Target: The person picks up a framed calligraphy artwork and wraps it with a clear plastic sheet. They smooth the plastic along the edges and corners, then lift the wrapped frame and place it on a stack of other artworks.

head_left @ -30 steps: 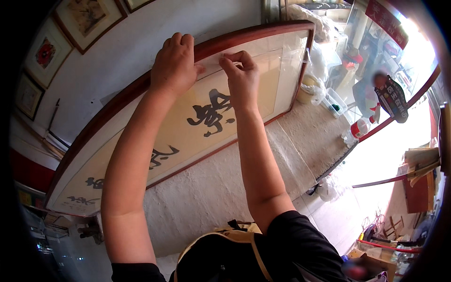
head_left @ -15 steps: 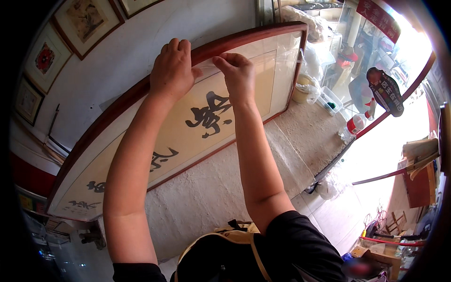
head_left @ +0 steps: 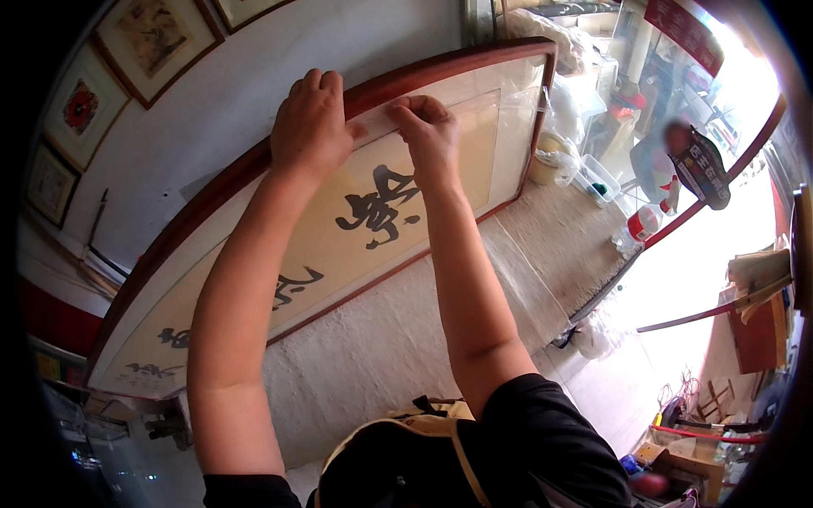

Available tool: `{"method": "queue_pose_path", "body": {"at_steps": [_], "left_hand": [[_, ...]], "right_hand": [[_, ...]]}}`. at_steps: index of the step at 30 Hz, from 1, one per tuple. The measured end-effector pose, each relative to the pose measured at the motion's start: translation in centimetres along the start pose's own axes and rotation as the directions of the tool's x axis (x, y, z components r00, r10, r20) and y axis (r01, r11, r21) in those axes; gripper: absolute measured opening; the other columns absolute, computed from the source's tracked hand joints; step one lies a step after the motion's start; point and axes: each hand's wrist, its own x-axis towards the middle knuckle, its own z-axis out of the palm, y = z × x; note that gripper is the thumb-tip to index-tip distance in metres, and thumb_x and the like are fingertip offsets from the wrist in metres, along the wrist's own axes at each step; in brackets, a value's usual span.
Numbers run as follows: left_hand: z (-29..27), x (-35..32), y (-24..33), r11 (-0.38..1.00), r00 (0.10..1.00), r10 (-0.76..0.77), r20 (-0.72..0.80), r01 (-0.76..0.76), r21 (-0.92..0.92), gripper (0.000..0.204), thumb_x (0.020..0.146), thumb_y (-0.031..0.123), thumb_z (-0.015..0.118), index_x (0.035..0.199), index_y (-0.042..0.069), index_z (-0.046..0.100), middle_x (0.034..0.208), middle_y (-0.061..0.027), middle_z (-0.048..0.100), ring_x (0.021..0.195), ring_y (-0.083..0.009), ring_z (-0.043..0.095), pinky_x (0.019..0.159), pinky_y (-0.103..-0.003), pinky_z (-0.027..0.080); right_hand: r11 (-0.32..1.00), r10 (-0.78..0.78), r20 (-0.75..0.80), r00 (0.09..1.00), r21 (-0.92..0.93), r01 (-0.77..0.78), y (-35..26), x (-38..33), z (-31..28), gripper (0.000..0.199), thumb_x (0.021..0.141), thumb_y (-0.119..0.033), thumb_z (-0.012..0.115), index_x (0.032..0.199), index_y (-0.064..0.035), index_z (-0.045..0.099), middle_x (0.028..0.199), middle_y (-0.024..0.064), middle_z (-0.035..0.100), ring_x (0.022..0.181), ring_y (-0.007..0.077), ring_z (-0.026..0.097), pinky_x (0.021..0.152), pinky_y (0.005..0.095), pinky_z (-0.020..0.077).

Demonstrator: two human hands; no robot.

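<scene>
On the bench, a frame standing lengthwise, reaching left past the bench's left edge, with the wall behind. Over the frame's top, the left hand; to its right, before the frame and just below its top, the right hand. Near the bench's right edge, a bottle; farther back, a box.

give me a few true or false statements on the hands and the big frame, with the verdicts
1. The left hand is at the top edge of the large frame. True.
2. The right hand is spread flat. False: its thumb and forefinger are pinched together.
3. The frame is reddish-brown. True.
4. The bottle with a red label is left of the frame. False: it is to the right.
5. Smaller framed pictures show at upper left. True.
</scene>
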Motion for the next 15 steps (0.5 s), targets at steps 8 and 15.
{"method": "queue_pose_path", "body": {"at_steps": [8,15], "left_hand": [[0.2,0.0,-0.3,0.998,1.000,0.016,0.001,-0.016,0.056,0.048,0.074,0.021,0.086,0.103,0.002,0.053,0.108,-0.0139,0.058,0.105,-0.0326,0.061,0.088,-0.042,0.053],[0.0,-0.2,-0.1,0.998,0.999,0.039,-0.013,-0.038,0.059,0.049,0.074,0.021,0.086,0.103,0.003,0.052,0.108,-0.0133,0.058,0.105,-0.0323,0.060,0.088,-0.042,0.053]], "right_hand": [[0.993,-0.113,0.103,0.988,-0.015,0.115,-0.2,-0.5,-0.7,0.011,0.086,-0.011,0.074,0.089,-0.0017,0.067,0.082,0.0002,0.066,0.066,0.0059,0.054,0.060,0.0211,0.0427],[0.995,0.088,-0.027,0.996,0.052,-0.086,-1.8,-1.6,1.1,0.023,0.086,-0.012,0.076,0.097,0.0025,0.062,0.084,0.0055,0.066,0.065,0.0109,0.063,0.057,0.0243,0.0501]]}}
